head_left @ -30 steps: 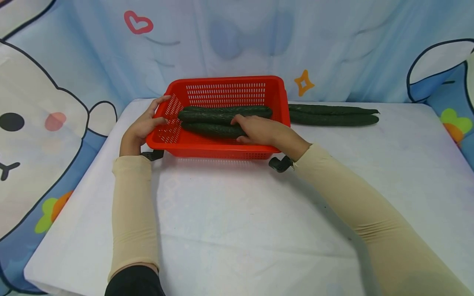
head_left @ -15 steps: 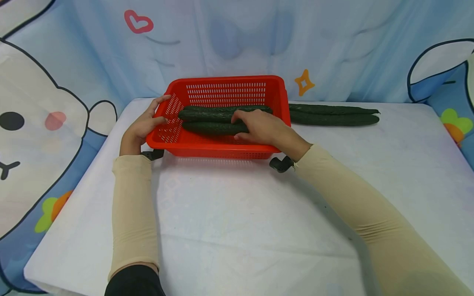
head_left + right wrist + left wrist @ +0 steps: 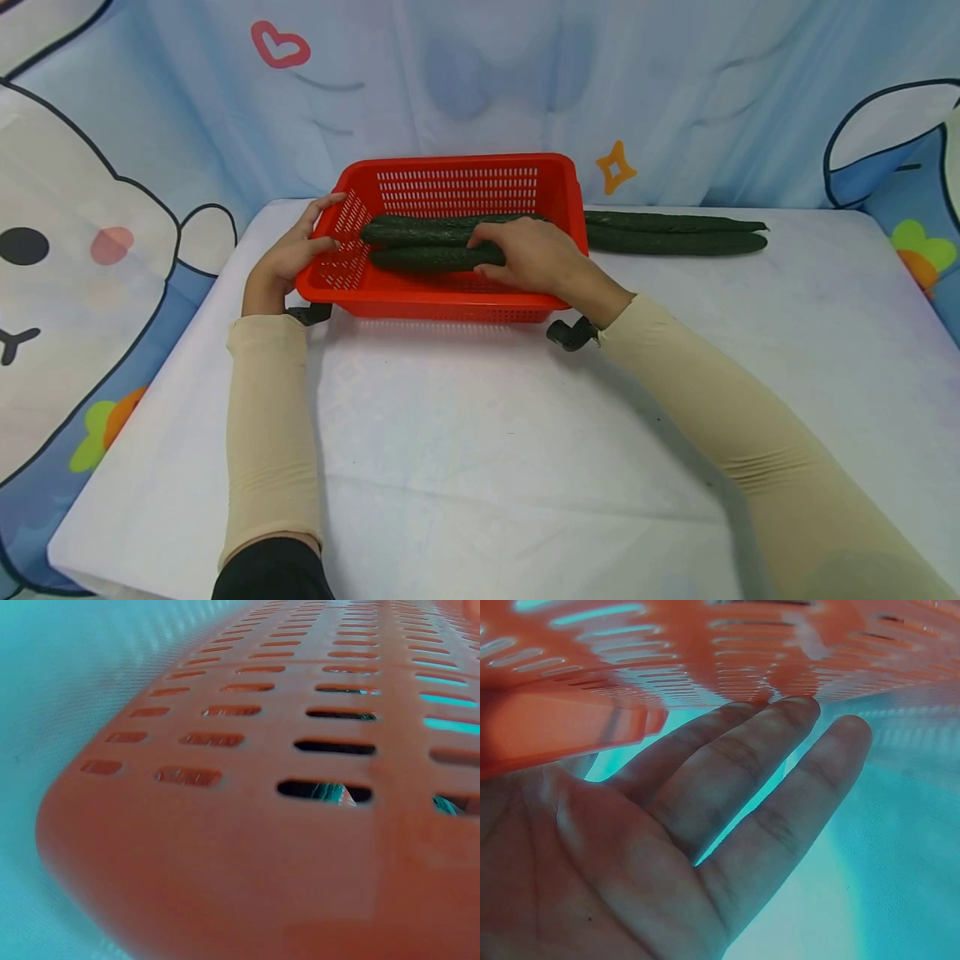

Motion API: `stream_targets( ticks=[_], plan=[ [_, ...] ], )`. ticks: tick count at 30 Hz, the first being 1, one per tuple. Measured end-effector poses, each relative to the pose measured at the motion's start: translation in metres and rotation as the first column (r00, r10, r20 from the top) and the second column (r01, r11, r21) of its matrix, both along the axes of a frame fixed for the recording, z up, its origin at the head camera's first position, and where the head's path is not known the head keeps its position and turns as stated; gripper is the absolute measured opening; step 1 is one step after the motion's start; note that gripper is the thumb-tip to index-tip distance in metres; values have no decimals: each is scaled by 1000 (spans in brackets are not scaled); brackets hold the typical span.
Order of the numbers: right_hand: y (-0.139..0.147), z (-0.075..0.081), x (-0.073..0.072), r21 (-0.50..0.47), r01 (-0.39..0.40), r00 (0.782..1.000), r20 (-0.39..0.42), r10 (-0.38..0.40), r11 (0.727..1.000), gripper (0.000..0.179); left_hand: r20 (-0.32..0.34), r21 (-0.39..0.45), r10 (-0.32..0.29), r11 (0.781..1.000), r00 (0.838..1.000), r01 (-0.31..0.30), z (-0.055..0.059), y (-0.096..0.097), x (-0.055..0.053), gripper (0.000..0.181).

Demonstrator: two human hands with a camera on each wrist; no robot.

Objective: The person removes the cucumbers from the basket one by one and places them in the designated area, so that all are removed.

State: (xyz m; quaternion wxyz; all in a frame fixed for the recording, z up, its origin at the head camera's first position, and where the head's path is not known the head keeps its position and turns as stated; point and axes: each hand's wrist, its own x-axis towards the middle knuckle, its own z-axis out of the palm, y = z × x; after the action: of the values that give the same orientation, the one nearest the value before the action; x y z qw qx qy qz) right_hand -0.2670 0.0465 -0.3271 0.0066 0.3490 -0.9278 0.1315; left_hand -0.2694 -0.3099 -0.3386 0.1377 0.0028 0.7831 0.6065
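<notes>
A red slotted plastic basket [image 3: 420,305] stands at the back of the table, and dark green cucumbers lie lengthwise in it. My left hand [image 3: 287,254] holds its left end, thumb and index finger at the rim. In the left wrist view the other fingers [image 3: 780,817] reach along the slotted outside. Inside the basket, my right hand [image 3: 534,257] grips the right end of the front cucumber [image 3: 431,260], thumb on the near side. Another cucumber [image 3: 416,234] lies just behind it, its right part hidden by the hand. The right wrist view shows mostly the basket's outer wall [image 3: 225,862].
Two more long cucumbers [image 3: 675,243] lie side by side on the white tablecloth [image 3: 510,442], right of the basket, their left ends hidden behind it. A blue printed curtain [image 3: 480,75] hangs directly behind the table.
My right hand has shifted slightly, and the front cucumber's right end has moved a little away from me. The left hand and the basket stay in place.
</notes>
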Motion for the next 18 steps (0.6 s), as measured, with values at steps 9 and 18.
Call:
stream_targets(
  ticks=[9, 18],
  plan=[
    [1, 2, 2, 5, -3, 999, -36, 3, 1000, 42, -7, -7, -5, 1000, 1000, 5, 1, 0, 2, 69],
    [3, 1, 3, -34, -42, 996, -76, 39, 999, 41, -7, -10, -6, 1000, 1000, 6, 0, 0, 1, 68]
  ],
)
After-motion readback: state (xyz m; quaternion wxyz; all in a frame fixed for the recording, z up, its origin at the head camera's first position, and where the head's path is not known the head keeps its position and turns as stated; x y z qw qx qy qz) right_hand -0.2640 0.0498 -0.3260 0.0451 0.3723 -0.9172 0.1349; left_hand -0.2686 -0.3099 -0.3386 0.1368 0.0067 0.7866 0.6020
